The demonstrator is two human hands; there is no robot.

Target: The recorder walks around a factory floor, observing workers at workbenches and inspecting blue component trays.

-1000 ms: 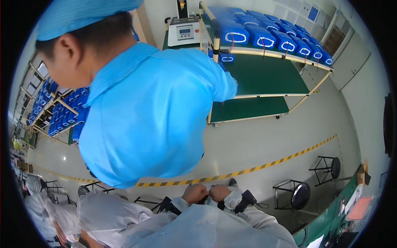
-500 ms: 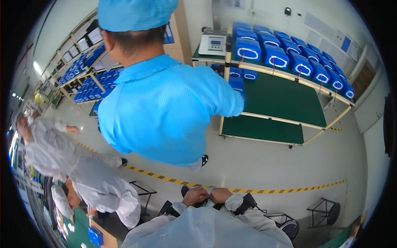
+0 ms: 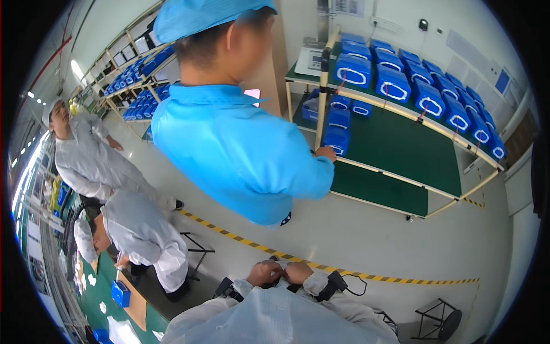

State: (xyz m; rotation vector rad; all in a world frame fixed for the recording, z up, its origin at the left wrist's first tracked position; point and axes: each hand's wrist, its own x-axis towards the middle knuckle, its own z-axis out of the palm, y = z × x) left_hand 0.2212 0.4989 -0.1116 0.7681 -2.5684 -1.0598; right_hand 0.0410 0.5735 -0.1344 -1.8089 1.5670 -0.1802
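Close together in front of my body, low in the middle, are my left hand [image 3: 264, 273] and my right hand [image 3: 298, 273]. Both have curled fingers that meet at the tips. Whatever lies between them, if anything, is too small to make out. Light grey sleeves with black bands [image 3: 329, 286] cover my wrists. Ahead stands a person in a blue smock [image 3: 240, 149] and cap, one hand [image 3: 326, 153] beside a blue pack [image 3: 337, 139] on the cart's middle shelf. A phone with a lit screen [image 3: 252, 96] shows by that person's chest.
A wheeled cart with green shelves [image 3: 401, 155] carries rows of blue packs [image 3: 392, 83]. Yellow-black floor tape [image 3: 395, 280] runs before me. Stools [image 3: 440, 321] stand right. At left, a person in grey [image 3: 140, 235] bends at a green worktable [image 3: 103, 292]; another [image 3: 86, 143] stands behind.
My view has shifted left. The person in blue has turned the head to the right, and their hand now shows at the cart. The standing person in grey now appears more upright. My hands stay together.
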